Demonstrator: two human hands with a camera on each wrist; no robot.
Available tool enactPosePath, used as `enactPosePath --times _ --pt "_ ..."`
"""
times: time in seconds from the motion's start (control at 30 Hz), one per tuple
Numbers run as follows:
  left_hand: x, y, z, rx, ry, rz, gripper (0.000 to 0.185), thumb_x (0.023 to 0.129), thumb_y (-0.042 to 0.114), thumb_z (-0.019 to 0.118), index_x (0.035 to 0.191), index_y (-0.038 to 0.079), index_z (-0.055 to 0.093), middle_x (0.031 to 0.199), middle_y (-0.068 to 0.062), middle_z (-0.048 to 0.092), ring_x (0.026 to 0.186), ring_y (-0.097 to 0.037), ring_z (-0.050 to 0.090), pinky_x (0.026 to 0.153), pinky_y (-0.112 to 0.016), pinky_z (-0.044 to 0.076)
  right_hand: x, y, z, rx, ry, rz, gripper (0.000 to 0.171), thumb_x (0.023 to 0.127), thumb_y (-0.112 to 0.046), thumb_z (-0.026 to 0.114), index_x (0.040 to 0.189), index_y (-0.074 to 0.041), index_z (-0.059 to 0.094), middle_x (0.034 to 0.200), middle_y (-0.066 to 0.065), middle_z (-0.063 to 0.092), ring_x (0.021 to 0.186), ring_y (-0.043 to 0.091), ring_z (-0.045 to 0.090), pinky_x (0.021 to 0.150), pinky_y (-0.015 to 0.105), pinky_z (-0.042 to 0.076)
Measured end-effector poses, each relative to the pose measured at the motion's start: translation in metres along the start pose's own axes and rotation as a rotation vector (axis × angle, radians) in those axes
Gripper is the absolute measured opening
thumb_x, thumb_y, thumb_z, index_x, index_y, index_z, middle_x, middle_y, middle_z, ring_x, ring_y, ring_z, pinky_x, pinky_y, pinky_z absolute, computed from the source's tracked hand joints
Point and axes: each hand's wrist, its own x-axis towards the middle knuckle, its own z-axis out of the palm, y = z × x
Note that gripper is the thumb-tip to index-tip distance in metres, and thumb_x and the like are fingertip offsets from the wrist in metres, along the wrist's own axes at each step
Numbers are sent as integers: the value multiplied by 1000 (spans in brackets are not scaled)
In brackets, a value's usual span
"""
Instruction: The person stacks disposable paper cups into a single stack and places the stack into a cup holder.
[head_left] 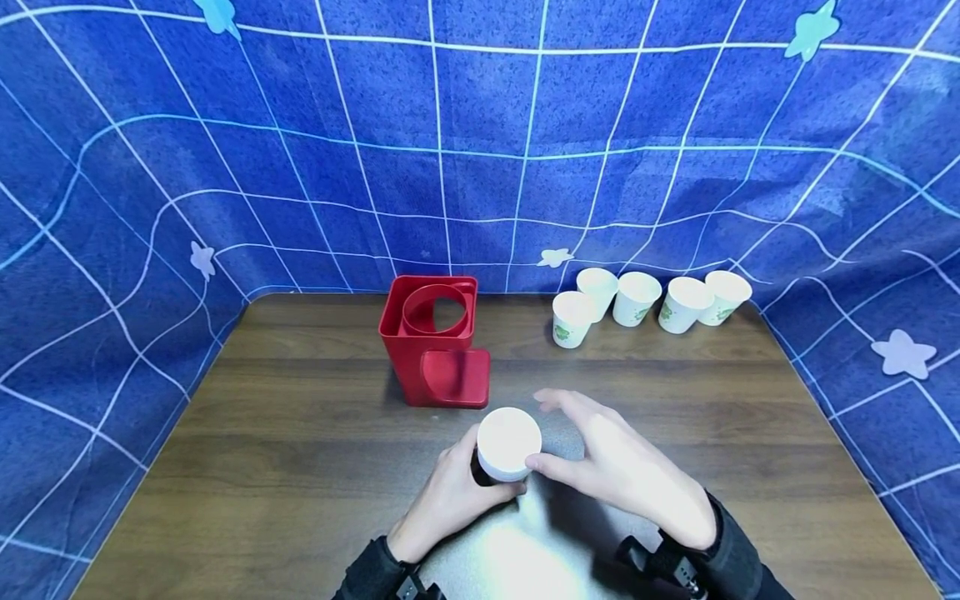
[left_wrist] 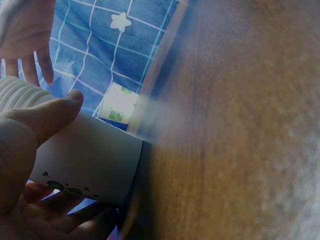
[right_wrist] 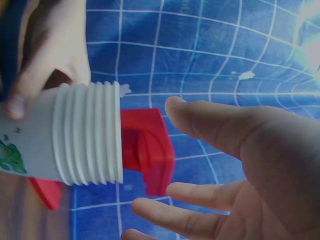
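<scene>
A nested stack of white paper cups [head_left: 509, 443] with green leaf prints stands near the front middle of the table. My left hand [head_left: 454, 492] grips it, thumb on one side and fingers curled round the other. In the right wrist view, several rims of the stack [right_wrist: 90, 134] show one above another. My right hand [head_left: 626, 462] is spread beside the stack's top, its thumb close to the rim and its fingers apart; it holds nothing. Just beyond the stack is a red holder [head_left: 431, 354] with a round ring on top and a low tray in front.
Several single white paper cups [head_left: 572, 319] stand upright in a loose group at the back right of the wooden table [head_left: 285, 467]. A blue gridded cloth [head_left: 480, 125] with stars hangs behind and around the table.
</scene>
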Motion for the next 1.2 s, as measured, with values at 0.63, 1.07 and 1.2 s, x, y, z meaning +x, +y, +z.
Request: enactPosePath --times 0.63,1.07,1.2 --pt "0 0 2 -21 -16 -12 80 71 44 94 137 21 57 124 6 71 115 -12 66 100 -43 54 31 39 -41 -9 299 55 66 91 -29 80 144 -3 51 134 20 64 121 35 61 96 52 52" --pt "-2 0 0 -15 -8 -2 79 71 43 94 137 21 57 125 6 70 116 -13 66 100 -43 54 73 89 -27 -5 397 175 74 90 -28 79 146 8 45 139 31 56 129 46 53 108 59 42" --pt "-2 0 -1 -18 -8 -3 79 71 42 94 137 21 57 125 6 70 117 -13 66 100 -43 54 87 104 -20 16 397 206 76 92 -30 77 146 11 42 141 33 53 131 47 51 110 58 41"
